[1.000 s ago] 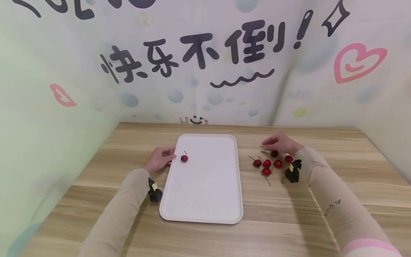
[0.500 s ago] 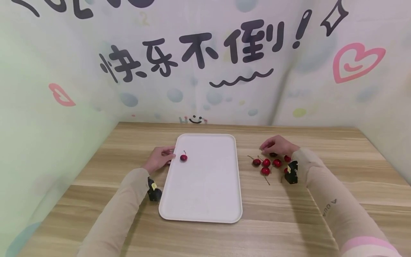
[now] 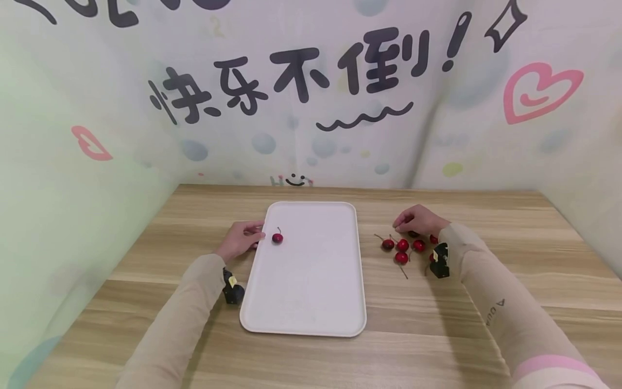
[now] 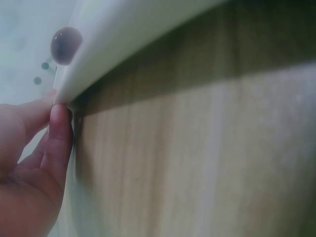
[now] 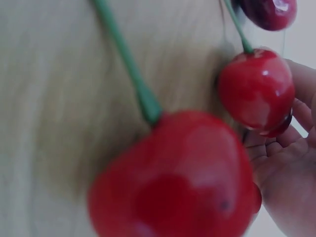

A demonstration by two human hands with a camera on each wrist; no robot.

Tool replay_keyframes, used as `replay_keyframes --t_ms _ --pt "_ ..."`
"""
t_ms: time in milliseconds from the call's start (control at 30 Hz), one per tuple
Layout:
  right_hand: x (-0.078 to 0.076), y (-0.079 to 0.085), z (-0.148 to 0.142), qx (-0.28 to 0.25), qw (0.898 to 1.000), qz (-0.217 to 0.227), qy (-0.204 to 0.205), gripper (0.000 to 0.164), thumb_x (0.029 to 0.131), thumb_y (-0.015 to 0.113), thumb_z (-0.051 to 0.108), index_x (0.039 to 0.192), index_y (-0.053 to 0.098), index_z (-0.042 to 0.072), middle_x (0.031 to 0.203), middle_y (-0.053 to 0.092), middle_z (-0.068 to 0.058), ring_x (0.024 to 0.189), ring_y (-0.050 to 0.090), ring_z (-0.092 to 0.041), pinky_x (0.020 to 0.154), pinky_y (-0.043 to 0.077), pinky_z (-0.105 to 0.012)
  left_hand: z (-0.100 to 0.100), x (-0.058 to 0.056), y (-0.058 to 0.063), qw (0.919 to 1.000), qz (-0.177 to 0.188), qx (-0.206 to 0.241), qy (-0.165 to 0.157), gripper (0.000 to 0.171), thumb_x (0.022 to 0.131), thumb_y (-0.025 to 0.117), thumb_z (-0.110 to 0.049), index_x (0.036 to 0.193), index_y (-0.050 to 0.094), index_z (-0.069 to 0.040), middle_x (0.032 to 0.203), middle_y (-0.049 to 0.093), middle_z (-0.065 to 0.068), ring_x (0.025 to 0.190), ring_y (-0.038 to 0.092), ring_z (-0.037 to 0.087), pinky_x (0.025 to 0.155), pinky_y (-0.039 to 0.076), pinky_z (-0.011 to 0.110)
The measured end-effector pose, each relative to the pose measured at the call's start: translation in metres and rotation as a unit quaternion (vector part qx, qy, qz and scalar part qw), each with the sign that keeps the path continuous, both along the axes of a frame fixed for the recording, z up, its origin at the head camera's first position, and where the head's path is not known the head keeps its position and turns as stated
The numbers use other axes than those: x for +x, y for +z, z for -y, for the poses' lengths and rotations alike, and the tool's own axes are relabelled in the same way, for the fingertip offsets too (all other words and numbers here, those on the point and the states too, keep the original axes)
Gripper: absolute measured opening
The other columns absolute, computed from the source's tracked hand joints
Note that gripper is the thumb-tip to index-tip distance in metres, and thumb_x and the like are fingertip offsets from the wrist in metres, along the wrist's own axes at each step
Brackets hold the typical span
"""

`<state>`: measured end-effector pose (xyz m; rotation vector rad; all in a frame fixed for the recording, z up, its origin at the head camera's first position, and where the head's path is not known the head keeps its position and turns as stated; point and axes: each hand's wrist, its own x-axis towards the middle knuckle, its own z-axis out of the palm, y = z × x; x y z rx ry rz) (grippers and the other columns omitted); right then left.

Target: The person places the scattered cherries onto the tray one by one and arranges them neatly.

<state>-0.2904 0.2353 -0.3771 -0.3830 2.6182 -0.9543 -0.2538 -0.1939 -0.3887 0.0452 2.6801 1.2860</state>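
Note:
My left hand [image 3: 238,240] pinches the left rim of a white rectangular tray [image 3: 311,281], thumb on top and fingers against the side. On the tray, close to that thumb, lies one dark red cherry [image 3: 277,238] with its stem up. Right of the tray, my right hand [image 3: 420,219] reaches over a loose group of red cherries [image 3: 402,245]. Its thumb and fingertips come together at the stem of a dark cherry [image 3: 413,234], partly hidden under the hand. A large blurred cherry [image 5: 177,182] with a green stem fills the right wrist view, with the palm behind.
The wooden table [image 3: 311,359] extends around the tray. A printed cloth backdrop [image 3: 233,156] stands along its back and sides. More cherries [image 3: 433,239] lie partly hidden beside the right wrist's black camera [image 3: 440,261].
The right hand has lowered slightly and shifted left, and its fingertips have closed at the dark cherry's stem. The left hand stays on the tray rim.

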Motion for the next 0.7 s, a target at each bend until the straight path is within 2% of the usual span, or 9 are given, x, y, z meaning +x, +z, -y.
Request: replay_keyframes --t_ms 333,700 --pt "0.0018 0.0031 0.0013 -0.004 1.000 0.009 -0.002 0.018 0.087 0.057 0.010 0.096 0.062 -0.005 0.083 0.060 -0.007 0.075 0.049 -0.017 0.068 0.041 -0.026 0.0001 0.0003 0.0005 1.0000 0.001 0.004 -0.001 0.042 0.088 0.057 -0.010 0.128 0.047 -0.001 0.106 0.057 0.019 0.085 0.054 0.022 0.069 0.050 0.023" --pt "0.0007 0.0027 -0.0059 -0.020 1.000 -0.006 -0.007 0.018 0.088 0.057 0.013 0.094 0.059 -0.004 0.088 0.060 -0.009 0.080 0.049 -0.019 0.072 0.040 -0.028 0.0014 -0.0020 -0.0020 1.0000 0.001 0.007 -0.005 0.042 0.088 0.057 -0.009 0.128 0.047 0.000 0.106 0.057 0.019 0.085 0.055 0.023 0.070 0.051 0.024"
